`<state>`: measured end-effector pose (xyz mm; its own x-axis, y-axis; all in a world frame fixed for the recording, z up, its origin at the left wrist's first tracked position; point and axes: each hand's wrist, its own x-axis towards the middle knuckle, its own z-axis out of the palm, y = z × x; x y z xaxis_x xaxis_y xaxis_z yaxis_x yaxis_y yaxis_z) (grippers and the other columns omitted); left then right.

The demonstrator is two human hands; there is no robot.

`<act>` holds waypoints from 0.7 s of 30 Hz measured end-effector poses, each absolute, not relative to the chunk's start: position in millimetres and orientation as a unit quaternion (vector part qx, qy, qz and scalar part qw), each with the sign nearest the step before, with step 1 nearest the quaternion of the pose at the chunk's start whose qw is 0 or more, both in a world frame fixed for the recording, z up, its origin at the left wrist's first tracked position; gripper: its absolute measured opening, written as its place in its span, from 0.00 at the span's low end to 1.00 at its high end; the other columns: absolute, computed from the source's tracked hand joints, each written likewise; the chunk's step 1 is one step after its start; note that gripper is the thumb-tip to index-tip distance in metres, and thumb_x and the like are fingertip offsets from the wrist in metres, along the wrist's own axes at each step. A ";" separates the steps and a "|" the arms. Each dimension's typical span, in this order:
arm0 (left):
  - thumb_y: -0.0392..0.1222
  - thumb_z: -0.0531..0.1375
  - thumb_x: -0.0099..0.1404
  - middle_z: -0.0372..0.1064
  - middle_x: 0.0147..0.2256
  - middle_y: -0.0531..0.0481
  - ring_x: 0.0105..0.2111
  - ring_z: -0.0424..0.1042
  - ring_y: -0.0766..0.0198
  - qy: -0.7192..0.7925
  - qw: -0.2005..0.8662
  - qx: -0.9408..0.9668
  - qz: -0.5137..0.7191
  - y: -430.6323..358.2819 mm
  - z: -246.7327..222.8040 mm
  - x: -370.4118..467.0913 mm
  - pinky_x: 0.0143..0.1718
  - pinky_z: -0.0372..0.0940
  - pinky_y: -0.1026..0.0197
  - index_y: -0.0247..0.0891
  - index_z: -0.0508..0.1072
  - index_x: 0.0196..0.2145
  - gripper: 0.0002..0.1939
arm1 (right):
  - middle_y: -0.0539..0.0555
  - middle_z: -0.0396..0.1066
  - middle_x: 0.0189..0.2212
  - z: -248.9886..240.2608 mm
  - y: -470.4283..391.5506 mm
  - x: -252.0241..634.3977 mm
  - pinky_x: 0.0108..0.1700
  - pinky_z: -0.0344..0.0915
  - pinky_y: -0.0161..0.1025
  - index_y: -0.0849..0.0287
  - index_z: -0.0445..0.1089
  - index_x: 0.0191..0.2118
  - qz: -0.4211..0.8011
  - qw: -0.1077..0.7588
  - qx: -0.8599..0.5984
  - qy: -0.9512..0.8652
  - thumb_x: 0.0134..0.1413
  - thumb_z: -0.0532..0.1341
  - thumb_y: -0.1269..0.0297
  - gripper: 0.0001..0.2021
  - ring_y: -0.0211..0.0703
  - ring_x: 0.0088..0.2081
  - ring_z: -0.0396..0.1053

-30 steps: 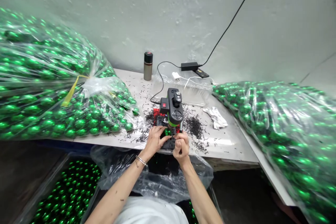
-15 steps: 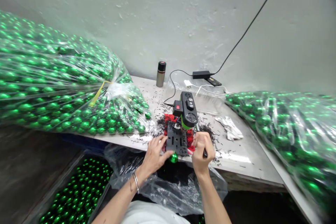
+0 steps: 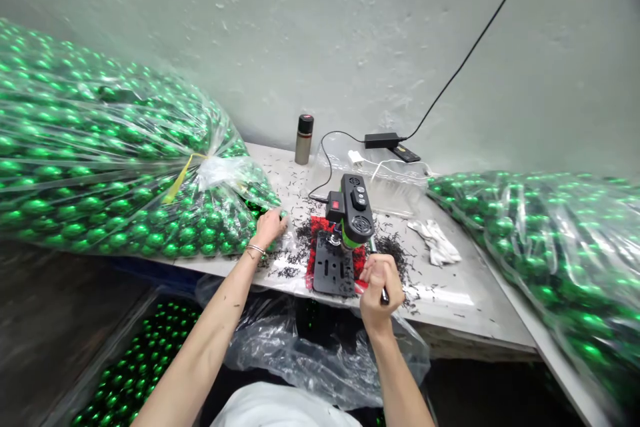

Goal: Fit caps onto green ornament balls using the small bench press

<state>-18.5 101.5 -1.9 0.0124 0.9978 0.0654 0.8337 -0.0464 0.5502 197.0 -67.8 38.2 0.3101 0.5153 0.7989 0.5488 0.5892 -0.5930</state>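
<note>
My left hand (image 3: 270, 227) is at the torn mouth of the big clear bag of shiny green balls (image 3: 165, 220); its fingertips are hidden there. My right hand (image 3: 383, 283) is closed around the dark grip of a lever (image 3: 385, 297) on the right side of a small black bench press machine (image 3: 358, 210). Under the machine's head lies a slotted black base plate (image 3: 333, 267) on red material (image 3: 361, 260). No ball shows on the plate.
Small black scraps (image 3: 287, 272) litter the table. Behind stand a bottle (image 3: 303, 140), a clear plastic tray (image 3: 400, 193) and a power adapter (image 3: 383, 140). White gloves (image 3: 437, 243) and another ball bag (image 3: 540, 233) lie right. A crate of green balls (image 3: 145, 353) sits low left.
My left hand has moved left and away from the base plate to the bag's mouth. The green ball at the plate's front edge is gone from there. My right hand keeps its grip.
</note>
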 end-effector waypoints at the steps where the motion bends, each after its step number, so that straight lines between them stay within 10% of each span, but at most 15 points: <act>1: 0.41 0.60 0.65 0.77 0.43 0.39 0.47 0.75 0.48 0.661 0.198 0.686 0.231 101.8 -1.2 -19.5 0.49 0.65 0.53 0.37 0.76 0.44 0.11 | 0.49 0.63 0.25 38.7 -67.9 196.8 0.31 0.59 0.37 0.58 0.60 0.23 -0.016 0.671 -0.452 -0.588 0.64 0.51 0.73 0.16 0.36 0.28 0.63; 13: 0.43 0.66 0.62 0.79 0.41 0.43 0.40 0.79 0.59 0.443 0.683 0.365 0.452 5.8 -12.7 16.0 0.47 0.74 0.54 0.36 0.75 0.46 0.15 | 0.50 0.63 0.25 40.8 -69.1 195.0 0.29 0.59 0.38 0.57 0.60 0.23 -0.013 0.668 -0.462 -0.583 0.64 0.51 0.72 0.16 0.38 0.28 0.63; 21: 0.45 0.64 0.62 0.78 0.41 0.45 0.41 0.76 0.56 0.507 0.513 0.582 0.376 -2.3 -37.1 65.1 0.46 0.70 0.53 0.36 0.76 0.51 0.20 | 0.49 0.61 0.23 42.2 -71.3 196.4 0.30 0.60 0.37 0.56 0.59 0.23 -0.021 0.645 -0.460 -0.610 0.64 0.51 0.74 0.16 0.38 0.29 0.64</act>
<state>65.1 -2.3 -37.1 0.2018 0.9760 -0.0823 0.2042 0.0402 0.9781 196.4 -71.3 42.2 0.2548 0.5335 0.8065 0.5884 0.5763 -0.5671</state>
